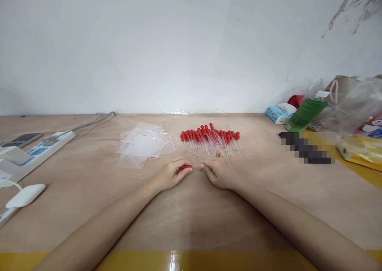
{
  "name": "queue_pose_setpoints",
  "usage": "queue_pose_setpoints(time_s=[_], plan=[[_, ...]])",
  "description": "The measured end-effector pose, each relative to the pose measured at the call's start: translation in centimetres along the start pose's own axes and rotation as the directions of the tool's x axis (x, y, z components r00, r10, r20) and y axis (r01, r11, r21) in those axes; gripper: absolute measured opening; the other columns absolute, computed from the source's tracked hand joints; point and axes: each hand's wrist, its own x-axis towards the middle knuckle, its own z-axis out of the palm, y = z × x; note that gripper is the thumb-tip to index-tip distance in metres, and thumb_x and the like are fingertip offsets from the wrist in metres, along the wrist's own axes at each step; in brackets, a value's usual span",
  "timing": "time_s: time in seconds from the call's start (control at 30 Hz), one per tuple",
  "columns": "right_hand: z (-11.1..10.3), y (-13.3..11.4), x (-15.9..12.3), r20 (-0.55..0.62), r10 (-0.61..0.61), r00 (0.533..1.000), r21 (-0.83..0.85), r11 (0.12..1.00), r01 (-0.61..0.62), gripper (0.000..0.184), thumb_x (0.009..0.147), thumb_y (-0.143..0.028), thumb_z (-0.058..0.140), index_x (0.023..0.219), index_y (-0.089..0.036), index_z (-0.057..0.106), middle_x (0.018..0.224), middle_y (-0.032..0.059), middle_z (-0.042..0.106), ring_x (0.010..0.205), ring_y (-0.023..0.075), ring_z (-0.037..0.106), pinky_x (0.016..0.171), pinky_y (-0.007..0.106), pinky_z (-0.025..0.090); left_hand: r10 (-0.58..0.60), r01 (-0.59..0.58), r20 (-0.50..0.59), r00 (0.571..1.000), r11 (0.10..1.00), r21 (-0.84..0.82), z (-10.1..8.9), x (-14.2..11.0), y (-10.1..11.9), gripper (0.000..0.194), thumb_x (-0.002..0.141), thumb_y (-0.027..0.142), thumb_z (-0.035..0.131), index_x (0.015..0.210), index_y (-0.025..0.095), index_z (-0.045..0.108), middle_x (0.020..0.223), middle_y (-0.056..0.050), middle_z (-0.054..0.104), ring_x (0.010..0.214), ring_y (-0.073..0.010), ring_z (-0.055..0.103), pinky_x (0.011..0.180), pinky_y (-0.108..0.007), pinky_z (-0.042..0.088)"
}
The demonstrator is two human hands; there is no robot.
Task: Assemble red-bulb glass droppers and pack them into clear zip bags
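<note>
Between my two hands a thin clear dropper (195,166) with a red rubber bulb lies level, just over the table. My left hand (170,174) is closed round the red bulb end. At the other end, my right hand (220,171) pinches the clear tube; its tip is hidden by the fingers. Right behind the hands lies a pile of similar droppers (205,135), red bulbs pointing away from me and tubes toward me. Several clear zip bags (140,141) with red seal lines overlap in a loose stack, beyond my left hand.
On the left are a white power strip (47,147), a dark phone (24,139) and a white charger (26,196) with cables. Along the right stand a green bottle (307,114), a blue tissue pack (277,114) and plastic bags (352,108). A wall (179,48) closes off the back.
</note>
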Motion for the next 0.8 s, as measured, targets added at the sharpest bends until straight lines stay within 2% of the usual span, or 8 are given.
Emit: queue_pose_setpoints(time_s=[0.13,0.23,0.3,0.37,0.43,0.47,0.63,0.8], plan=[[-1.1,0.5,0.2,-0.017,0.045,0.999,0.062,0.997,-0.044,0.024,0.088,-0.025,0.035,0.078,-0.019,0.056,0.075,0.0004,0.063,0.064,0.0115,0.050,0.073,0.030,0.024,0.076,-0.042,-0.100,0.992,0.951,0.307,-1.8,0.3,-1.0,0.036,0.079,0.042,0.053,0.107,0.019,0.056,0.101,-0.006,0.061,0.098,-0.0201,0.052,0.090,-0.036,0.035],[-2.0,2.8,0.4,-0.116,0.279,0.953,0.188,0.949,-0.255,0.021,0.085,-0.029,0.038,0.080,-0.019,0.056,0.075,0.0007,0.063,0.064,0.0127,0.053,0.070,0.029,0.029,-0.075,0.279,-0.374,0.924,0.802,0.528,-3.4,0.0,-2.9,0.045,0.082,0.044,0.046,0.117,0.017,0.050,0.119,-0.011,0.052,0.112,-0.0265,0.042,0.098,-0.046,0.024],[-2.6,5.1,0.6,-0.207,0.518,0.830,0.275,0.845,-0.459,0.020,0.081,-0.034,0.043,0.079,-0.019,0.056,0.070,0.0010,0.063,0.061,0.0138,0.053,0.063,0.027,0.032,-0.196,0.513,-0.528,0.826,0.649,0.562,-4.2,-0.4,-4.5,0.046,0.082,0.044,0.042,0.117,0.015,0.051,0.124,-0.014,0.047,0.118,-0.0305,0.035,0.097,-0.048,0.022],[-3.1,7.3,0.9,-0.303,0.700,0.646,0.268,0.714,-0.647,0.018,0.075,-0.035,0.049,0.073,-0.019,0.058,0.065,0.0011,0.062,0.062,0.0164,0.055,0.064,0.029,0.032,-0.323,0.642,-0.564,0.760,0.507,0.574,-4.5,-0.7,-5.9,0.050,0.082,0.045,0.039,0.120,0.014,0.049,0.128,-0.018,0.041,0.122,-0.0344,0.029,0.096,-0.052,0.020],[-3.2,8.9,1.2,-0.394,0.751,0.529,0.221,0.636,-0.739,0.019,0.073,-0.036,0.050,0.069,-0.020,0.059,0.063,0.0012,0.062,0.065,0.0187,0.056,0.071,0.034,0.030,-0.458,0.714,-0.549,0.699,0.409,0.568,-4.6,-0.9,-6.9,0.056,0.082,0.048,0.034,0.125,0.012,0.043,0.132,-0.021,0.036,0.125,-0.0370,0.023,0.096,-0.056,0.019],[-3.1,9.3,1.3,-0.431,0.746,0.508,0.197,0.627,-0.754,0.020,0.074,-0.036,0.049,0.068,-0.020,0.059,0.063,0.0011,0.063,0.066,0.0190,0.056,0.075,0.036,0.028,-0.516,0.735,-0.532,0.672,0.376,0.564,-4.6,-1.0,-7.2,0.059,0.083,0.049,0.032,0.128,0.011,0.040,0.133,-0.022,0.034,0.126,-0.0378,0.021,0.096,-0.057,0.018],[-1.2,9.1,1.6,-0.476,0.692,0.543,0.064,0.643,-0.763,0.021,0.078,-0.030,0.039,0.076,-0.019,0.056,0.071,0.0034,0.065,0.067,0.0183,0.054,0.078,0.040,0.021,-0.692,0.760,-0.408,0.596,0.322,0.564,-4.5,-1.0,-8.0,0.069,0.083,0.052,0.026,0.131,0.002,0.030,0.135,-0.025,0.030,0.126,-0.0382,0.021,0.097,-0.051,0.022],[-0.1,8.3,1.2,-0.432,0.646,0.629,-0.093,0.662,-0.744,0.021,0.077,-0.029,0.039,0.075,-0.019,0.058,0.075,0.0037,0.064,0.065,0.0167,0.052,0.076,0.039,0.018,-0.675,0.706,-0.363,0.643,0.338,0.623,-4.6,-0.9,-8.2,0.055,0.085,0.042,0.024,0.122,0.005,0.042,0.128,-0.024,0.039,0.121,-0.0368,0.031,0.092,-0.048,0.029]])
